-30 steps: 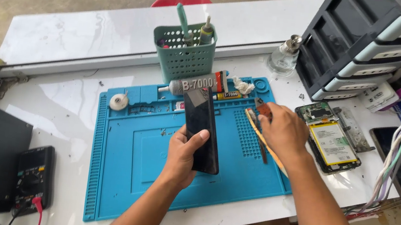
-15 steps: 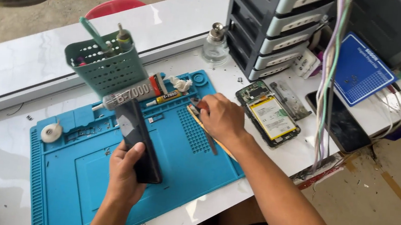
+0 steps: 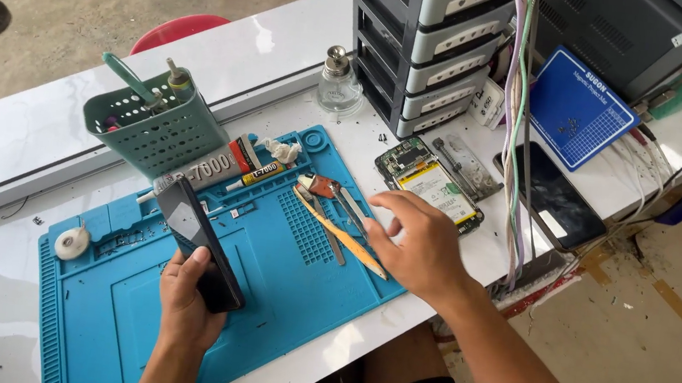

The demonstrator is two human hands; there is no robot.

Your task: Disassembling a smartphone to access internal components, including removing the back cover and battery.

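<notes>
On the bench, the blue mat (image 3: 261, 294) carries the dark phone (image 3: 200, 244), gripped in the left hand (image 3: 187, 307) mid-mat. The right hand (image 3: 420, 248), fingers spread and empty, hovers over tweezers (image 3: 336, 217) at the mat's right edge; the one-handed phone could slip.

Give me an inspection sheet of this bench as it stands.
Surface: white bench with blue mat.
Job's things: dark phone in left hand; opened phone by right hand.
Clutter: tweezers, yellow pry tool, glue tubes, tape roll, green basket, glass bottle, drawer unit.
Hands: left grips phone; right open, hovering.
Cables: bundle hanging at right.
Surroundings: red stool, dirt floor.
</notes>
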